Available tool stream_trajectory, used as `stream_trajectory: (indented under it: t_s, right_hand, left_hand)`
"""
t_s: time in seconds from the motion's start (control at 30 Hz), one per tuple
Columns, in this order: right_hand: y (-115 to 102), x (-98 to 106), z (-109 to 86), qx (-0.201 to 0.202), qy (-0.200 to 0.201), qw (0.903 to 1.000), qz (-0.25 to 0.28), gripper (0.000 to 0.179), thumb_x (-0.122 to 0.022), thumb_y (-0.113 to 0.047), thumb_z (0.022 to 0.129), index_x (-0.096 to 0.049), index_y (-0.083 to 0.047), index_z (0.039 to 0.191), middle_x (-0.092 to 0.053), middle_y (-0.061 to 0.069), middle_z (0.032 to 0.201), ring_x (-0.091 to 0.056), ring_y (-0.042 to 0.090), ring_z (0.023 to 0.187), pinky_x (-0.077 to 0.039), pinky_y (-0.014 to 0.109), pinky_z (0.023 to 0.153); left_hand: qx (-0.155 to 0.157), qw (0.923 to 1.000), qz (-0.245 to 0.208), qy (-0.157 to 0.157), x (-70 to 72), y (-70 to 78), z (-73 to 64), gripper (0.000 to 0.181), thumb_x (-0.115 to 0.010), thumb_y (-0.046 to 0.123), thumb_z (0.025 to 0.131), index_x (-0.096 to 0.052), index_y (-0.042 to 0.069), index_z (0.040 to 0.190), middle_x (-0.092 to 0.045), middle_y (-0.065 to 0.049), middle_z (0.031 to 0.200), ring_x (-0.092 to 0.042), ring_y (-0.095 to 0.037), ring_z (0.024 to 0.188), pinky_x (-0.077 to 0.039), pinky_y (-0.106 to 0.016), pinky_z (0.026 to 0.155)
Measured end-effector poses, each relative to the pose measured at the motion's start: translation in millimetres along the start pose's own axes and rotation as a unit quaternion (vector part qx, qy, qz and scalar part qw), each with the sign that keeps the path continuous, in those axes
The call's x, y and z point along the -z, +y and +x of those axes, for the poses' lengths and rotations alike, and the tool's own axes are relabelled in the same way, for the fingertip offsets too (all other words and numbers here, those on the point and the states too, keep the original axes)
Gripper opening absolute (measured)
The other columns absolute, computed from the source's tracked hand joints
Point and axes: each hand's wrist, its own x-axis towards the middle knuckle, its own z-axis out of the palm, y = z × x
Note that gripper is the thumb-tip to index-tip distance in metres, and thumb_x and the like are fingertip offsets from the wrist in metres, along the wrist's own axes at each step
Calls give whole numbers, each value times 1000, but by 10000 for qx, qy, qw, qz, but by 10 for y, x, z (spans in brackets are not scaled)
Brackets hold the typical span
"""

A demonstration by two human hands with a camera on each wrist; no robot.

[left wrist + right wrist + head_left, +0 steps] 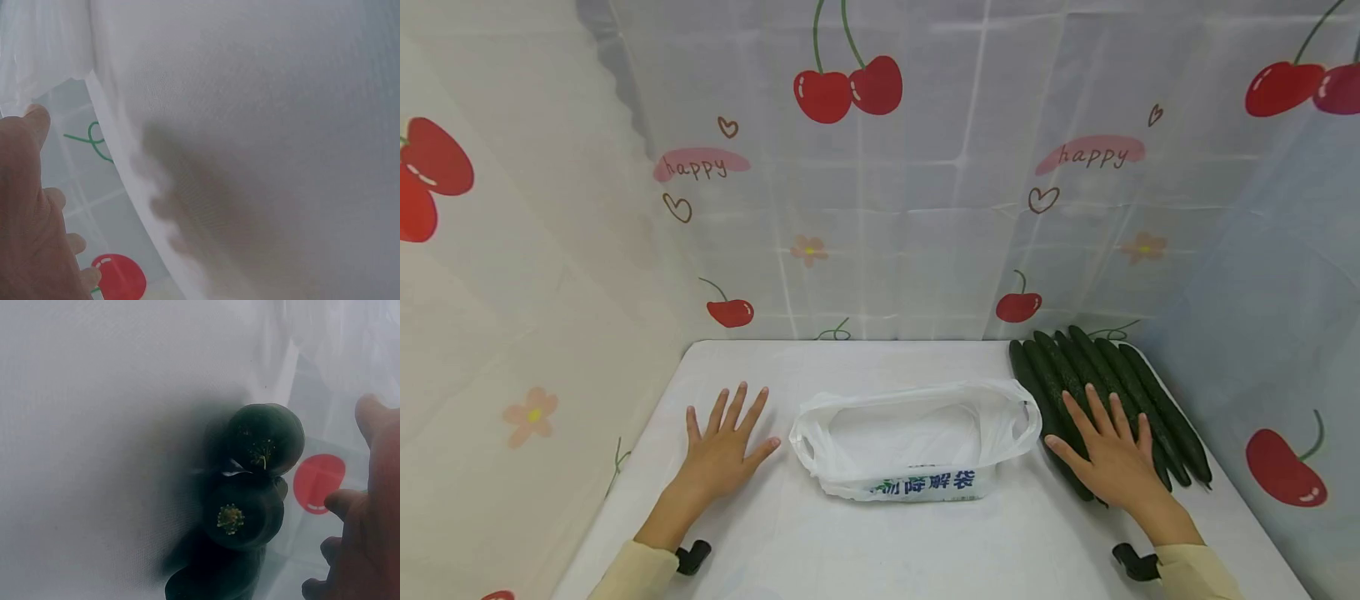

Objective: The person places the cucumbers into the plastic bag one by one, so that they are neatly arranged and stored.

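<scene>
My left hand is spread with straight fingers over the white table, left of a white plastic bag. The bag lies in the middle with its mouth spread wide and printed characters along its front. Several dark green cucumbers lie side by side at the right. Above their near part my right hand is held with fingers straight and apart, overlapping them in the head view. In the right wrist view, the blunt ends of the cucumbers show beside the hand, which grips nothing.
A white cloth covers the table. Curtains printed with cherries, hearts and "happy" stand behind and at both sides. A black wrist mount sits by the left sleeve, and a similar black mount by the right sleeve.
</scene>
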Motion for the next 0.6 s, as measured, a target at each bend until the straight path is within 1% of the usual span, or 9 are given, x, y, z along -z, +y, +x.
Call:
stream_trajectory:
  t_s: [0.17, 0.3, 0.43, 0.53, 0.6]
  right_hand:
    - [8, -19, -10, -3, 6, 10000, 49, 92, -54, -67, 104, -11, -25, 174, 6, 18, 182, 10, 54, 166, 12, 83, 122]
    - [14, -23, -19, -28, -40, 9999, 116, 92, -54, -68, 104, -12, -24, 174, 1, 20, 182, 6, 56, 166, 11, 83, 122]
    - [31, -20, -21, -139, -164, 9996, 175, 93, -51, -70, 104, -13, -22, 174, -2, 24, 181, 4, 59, 164, 9, 85, 121]
    - [38, -23, -30, -277, -265, 9991, 192, 95, -49, -72, 104, -14, -17, 174, -3, 29, 179, 3, 62, 162, 7, 86, 119]
    - [27, -24, -38, -350, -242, 9989, 183, 97, -50, -72, 104, -17, -12, 172, -7, 32, 177, 0, 63, 161, 5, 87, 119]
  left_hand:
    - [-19, 10000, -34, 66, 1, 0, -13, 85, -55, 69, 104, -22, 30, 173, -13, -17, 182, -6, -49, 168, 7, -87, 120]
    - [-49, 9998, -65, 164, -13, -6, -23, 85, -57, 66, 103, -25, 28, 172, -15, -18, 181, -7, -49, 167, 5, -87, 120]
    - [-52, 9998, -76, 158, -18, -14, -25, 85, -57, 66, 104, -24, 28, 172, -15, -19, 181, -7, -50, 167, 5, -87, 120]
    - [7, 9999, -67, 80, -9, -18, -28, 85, -56, 66, 104, -23, 29, 172, -13, -18, 182, -6, -50, 168, 7, -86, 121]
    - [37, 10000, -81, 43, -1, -19, -30, 85, -56, 66, 104, -22, 29, 173, -13, -18, 182, -7, -50, 167, 7, -86, 121]
